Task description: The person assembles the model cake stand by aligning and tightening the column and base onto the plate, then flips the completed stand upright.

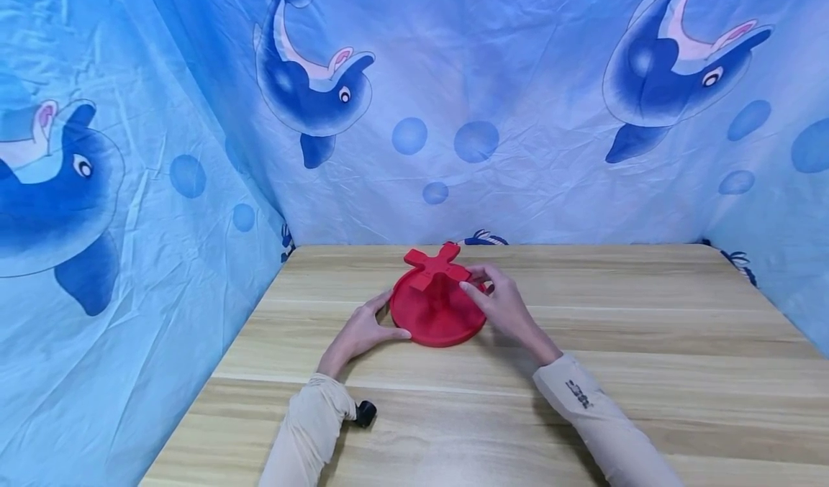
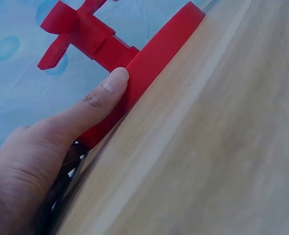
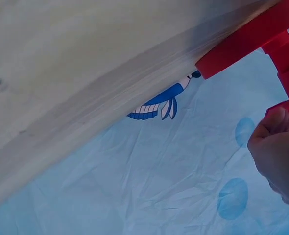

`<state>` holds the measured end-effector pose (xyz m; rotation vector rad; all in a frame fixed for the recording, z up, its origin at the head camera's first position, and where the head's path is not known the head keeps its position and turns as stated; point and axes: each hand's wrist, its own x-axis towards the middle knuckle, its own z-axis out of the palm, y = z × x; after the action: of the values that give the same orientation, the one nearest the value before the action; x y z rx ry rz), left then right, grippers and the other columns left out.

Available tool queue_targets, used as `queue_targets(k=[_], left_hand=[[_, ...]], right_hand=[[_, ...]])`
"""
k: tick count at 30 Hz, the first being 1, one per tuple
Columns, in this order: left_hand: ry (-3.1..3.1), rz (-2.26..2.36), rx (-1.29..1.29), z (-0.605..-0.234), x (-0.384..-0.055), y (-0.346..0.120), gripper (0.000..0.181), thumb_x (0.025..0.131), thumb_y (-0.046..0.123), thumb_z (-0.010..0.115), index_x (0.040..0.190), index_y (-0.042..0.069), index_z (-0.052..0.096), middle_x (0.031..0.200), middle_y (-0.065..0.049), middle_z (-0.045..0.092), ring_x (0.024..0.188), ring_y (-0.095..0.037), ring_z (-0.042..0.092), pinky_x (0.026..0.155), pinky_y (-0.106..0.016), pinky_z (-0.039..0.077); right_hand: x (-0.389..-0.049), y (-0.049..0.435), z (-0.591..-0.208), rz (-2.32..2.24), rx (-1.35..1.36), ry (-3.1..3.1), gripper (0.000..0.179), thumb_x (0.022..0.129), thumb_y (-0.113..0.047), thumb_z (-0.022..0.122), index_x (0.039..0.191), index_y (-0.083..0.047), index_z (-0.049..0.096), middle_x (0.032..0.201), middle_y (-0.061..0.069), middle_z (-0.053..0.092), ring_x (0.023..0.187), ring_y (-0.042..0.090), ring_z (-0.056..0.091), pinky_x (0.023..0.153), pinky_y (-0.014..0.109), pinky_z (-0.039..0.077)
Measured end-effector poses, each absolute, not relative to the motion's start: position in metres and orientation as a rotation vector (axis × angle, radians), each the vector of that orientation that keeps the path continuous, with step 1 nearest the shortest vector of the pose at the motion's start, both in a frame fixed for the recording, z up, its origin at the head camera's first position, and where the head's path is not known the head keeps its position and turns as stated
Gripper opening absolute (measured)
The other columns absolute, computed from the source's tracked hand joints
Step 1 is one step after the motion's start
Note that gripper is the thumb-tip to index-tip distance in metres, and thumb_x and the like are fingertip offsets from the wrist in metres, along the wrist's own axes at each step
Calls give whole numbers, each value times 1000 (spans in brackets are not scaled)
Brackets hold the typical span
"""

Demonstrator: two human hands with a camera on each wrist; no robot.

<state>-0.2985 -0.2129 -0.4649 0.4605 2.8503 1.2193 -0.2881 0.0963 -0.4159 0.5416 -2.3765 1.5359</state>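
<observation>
A red stand is on the tabletop between both hands: a round base with a raised rim, a central post and a cross-shaped top with flat arms. The left hand holds the base at its left side, thumb at the near rim and fingers behind it. In the left wrist view its thumb presses against the red rim. The right hand pinches the right arm of the cross between thumb and fingers. The right wrist view shows this hand beside the post, partly cut off.
A wood-grain table extends around the stand. Blue curtains printed with dolphins and bubbles hang behind it and at both sides. A small black device sits at the left sleeve.
</observation>
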Motion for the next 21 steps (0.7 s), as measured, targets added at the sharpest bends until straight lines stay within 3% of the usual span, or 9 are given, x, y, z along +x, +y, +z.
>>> queue_targets(k=[5,9,14,21], left_hand=[[2824,1233,480,-463,-300,-215,111,73,55,91,162,17,37,163,-7,39,149,-32,34,116,-54,36],[2810,1207,471,-461,-302,-218,114,72,55,92,163,17,35,163,-7,38,150,-32,33,117,-54,36],[2797,1150,499,-459,-305,-221,117,73,56,91,164,12,32,165,-9,34,151,-32,31,118,-53,34],[2769,1107,562,-457,-313,-224,119,73,54,92,164,9,30,166,-12,32,152,-33,28,119,-53,31]], right_hand=[[-296,111,-422,1521,597,-2495,51,95,-19,77,143,-10,59,125,9,65,114,28,59,87,41,58],[-305,126,-433,1467,645,-2652,67,93,-29,80,152,-12,51,140,13,59,126,33,56,95,49,57],[-312,141,-445,1392,676,-2809,93,84,-42,87,158,-7,42,154,18,48,140,40,45,101,57,52],[-316,151,-456,1156,681,-2898,115,72,-59,89,159,-3,39,158,20,43,145,43,35,109,67,39]])
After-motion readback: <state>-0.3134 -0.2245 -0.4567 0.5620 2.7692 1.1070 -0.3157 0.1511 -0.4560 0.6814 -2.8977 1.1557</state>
